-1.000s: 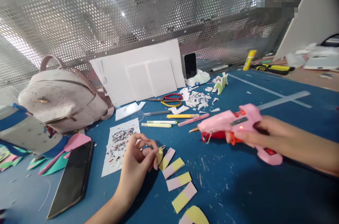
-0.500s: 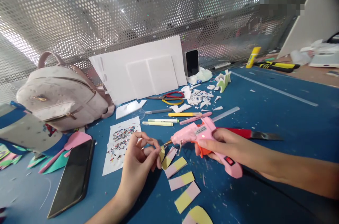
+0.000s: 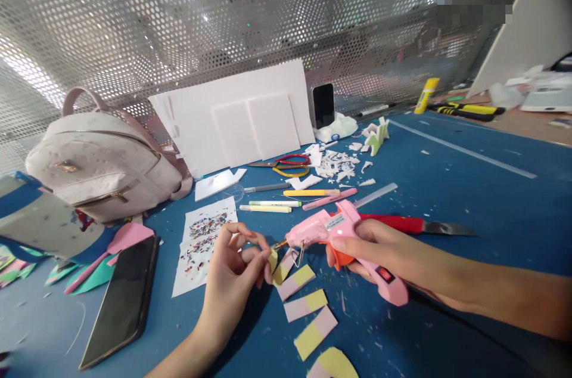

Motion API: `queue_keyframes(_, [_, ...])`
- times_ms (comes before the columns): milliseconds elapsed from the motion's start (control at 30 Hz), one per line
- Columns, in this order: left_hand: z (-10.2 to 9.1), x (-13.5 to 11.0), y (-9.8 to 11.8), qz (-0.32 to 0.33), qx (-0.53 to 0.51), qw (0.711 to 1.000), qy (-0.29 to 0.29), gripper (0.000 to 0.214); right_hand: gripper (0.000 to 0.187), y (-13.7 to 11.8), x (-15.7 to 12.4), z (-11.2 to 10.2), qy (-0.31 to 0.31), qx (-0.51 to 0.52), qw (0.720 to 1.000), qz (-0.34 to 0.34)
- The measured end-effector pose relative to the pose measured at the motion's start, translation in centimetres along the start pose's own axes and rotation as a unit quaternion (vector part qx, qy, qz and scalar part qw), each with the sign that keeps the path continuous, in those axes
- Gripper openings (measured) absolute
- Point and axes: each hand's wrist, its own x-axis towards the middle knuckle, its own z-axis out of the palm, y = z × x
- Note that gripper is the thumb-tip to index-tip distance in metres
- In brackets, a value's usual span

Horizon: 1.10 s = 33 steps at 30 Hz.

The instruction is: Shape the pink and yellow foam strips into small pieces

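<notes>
My right hand [image 3: 370,250] grips a pink glue gun [image 3: 333,230] with a clear glue stick out its back; the metal nozzle points left and touches a small yellow foam piece [image 3: 273,259]. My left hand [image 3: 235,267] pinches that piece between thumb and fingers just above the blue table [image 3: 447,199]. Several pink-and-yellow foam strips [image 3: 306,304] lie in a row below the nozzle.
A red-handled utility knife [image 3: 415,226] lies behind my right hand. A dark phone [image 3: 123,300] and confetti-covered paper [image 3: 203,241] lie left. Pens [image 3: 286,202], scissors [image 3: 286,166], white boards [image 3: 236,118], a backpack [image 3: 100,160] and paper scraps [image 3: 337,163] sit farther back.
My right hand brought the glue gun down and left from mid-air until its nozzle met the yellow piece in my left hand. The left hand barely moved.
</notes>
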Motion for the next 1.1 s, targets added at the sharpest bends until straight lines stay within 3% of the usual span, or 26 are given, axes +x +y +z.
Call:
queue_keyframes(533, [-0.04,-0.09,-0.05,0.006,0.006,1.0,-0.006,0.03,0.043,0.27,-0.2,0.4,-0.004,0.076,0.997,0.021])
queue_keyframes(833, [-0.1,-0.1,-0.19,0.009,0.008,1.0,-0.005,0.028,0.047,-0.38,-0.65,0.39,-0.048,0.072,0.996,-0.007])
queue_keyframes(1100, [-0.07,-0.09,-0.15,0.011,0.006,1.0,-0.006,0.028,0.051,-0.29,-0.5,0.6,-0.047,0.082,0.995,0.015])
